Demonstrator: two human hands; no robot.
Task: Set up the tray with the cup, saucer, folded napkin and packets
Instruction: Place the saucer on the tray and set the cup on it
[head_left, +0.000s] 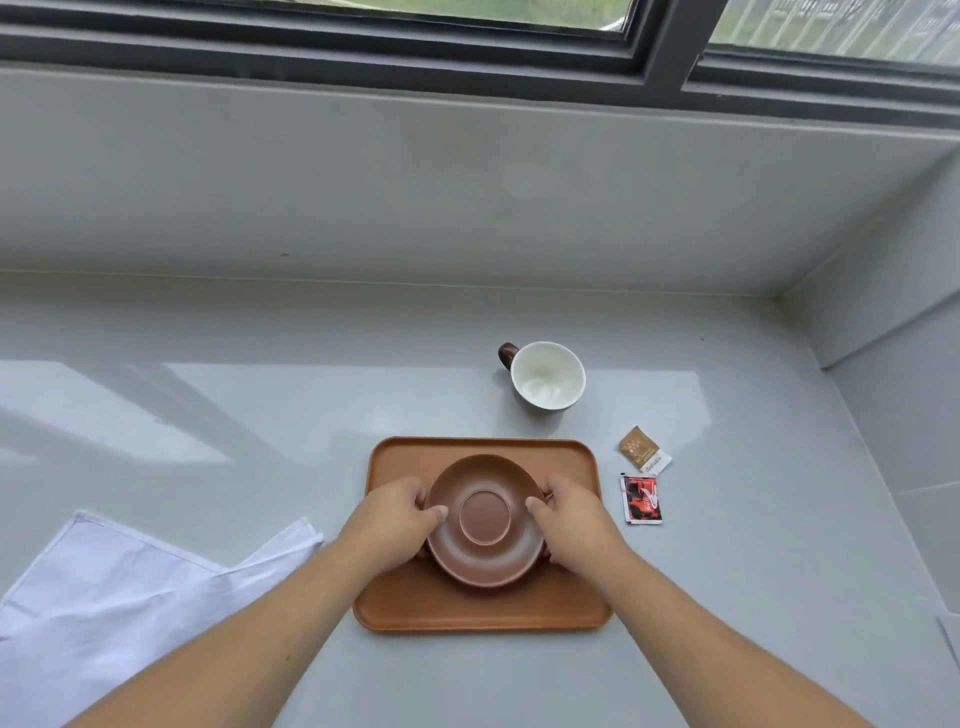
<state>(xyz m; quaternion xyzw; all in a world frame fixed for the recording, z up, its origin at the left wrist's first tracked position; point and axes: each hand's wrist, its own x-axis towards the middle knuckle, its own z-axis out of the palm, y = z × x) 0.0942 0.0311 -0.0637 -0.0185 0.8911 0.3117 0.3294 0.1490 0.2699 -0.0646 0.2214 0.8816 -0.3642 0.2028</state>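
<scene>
A brown saucer (485, 551) is over the middle of the orange-brown tray (467, 605). My left hand (397, 517) grips its left rim and my right hand (574, 514) grips its right rim, thumbs on top. I cannot tell whether the saucer rests on the tray or is just above it. A cup (546, 375), white inside with a brown handle, stands upright on the counter beyond the tray. A brown packet (641, 448) and a red-and-black packet (642, 500) lie right of the tray. A white napkin (119, 592) lies unfolded at the left.
The grey counter (260, 415) ends at a grey wall under a window at the back and at a side wall on the right. A white corner of something (951, 636) shows at the right edge.
</scene>
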